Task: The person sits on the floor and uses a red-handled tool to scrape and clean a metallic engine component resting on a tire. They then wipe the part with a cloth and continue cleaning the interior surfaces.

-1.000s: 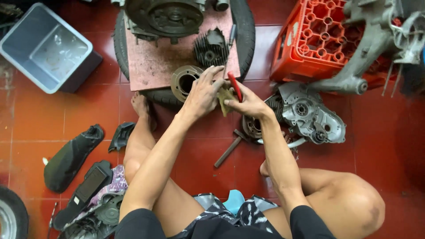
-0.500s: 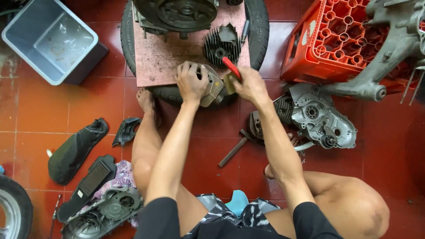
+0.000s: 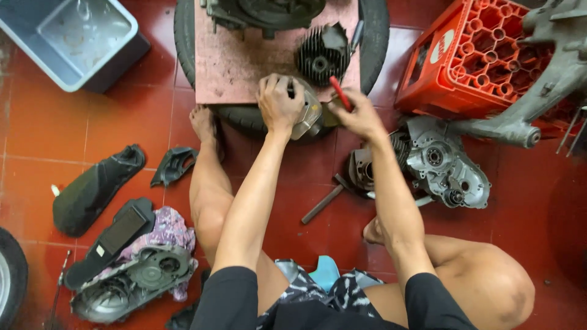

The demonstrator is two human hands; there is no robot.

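Since the earlier frame, both hands are staying on the board (image 3: 232, 67) atop the tyre (image 3: 374, 43), barely shifting. I'm gripping the metal part (image 3: 309, 113) at the board's near edge; my left hand (image 3: 278, 104) is clamped over its top, fingers curled round the rim. It's looking heavy, rigid, probably greasy, best held by the rim. My right hand (image 3: 358, 113) is pinching the red-handled tool (image 3: 340, 93) against its side.

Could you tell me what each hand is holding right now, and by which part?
Left hand grips the round metal engine part over its top. Right hand holds a red-handled tool by the handle.
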